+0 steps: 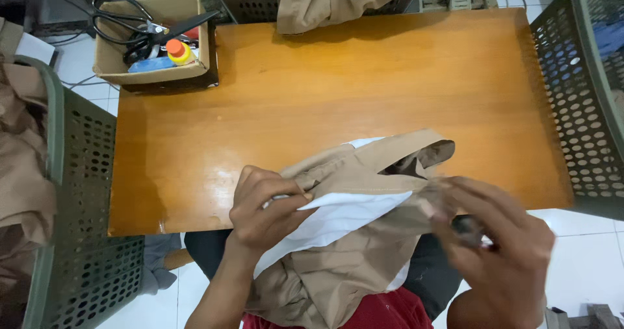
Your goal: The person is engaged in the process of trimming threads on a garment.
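Head view, L to R: green perforated basket (84,173) w/ tan cloth beside the counter (364,75); left hand (270,205) pinches the tan garment (344,238) w/ its white lining at the counter's near edge, over the lap. Right hand (497,238), blurred, fingers curled on the garment's right end. Looks like mid-handling, turning or straightening it; a firm two-handed hold seems needed.
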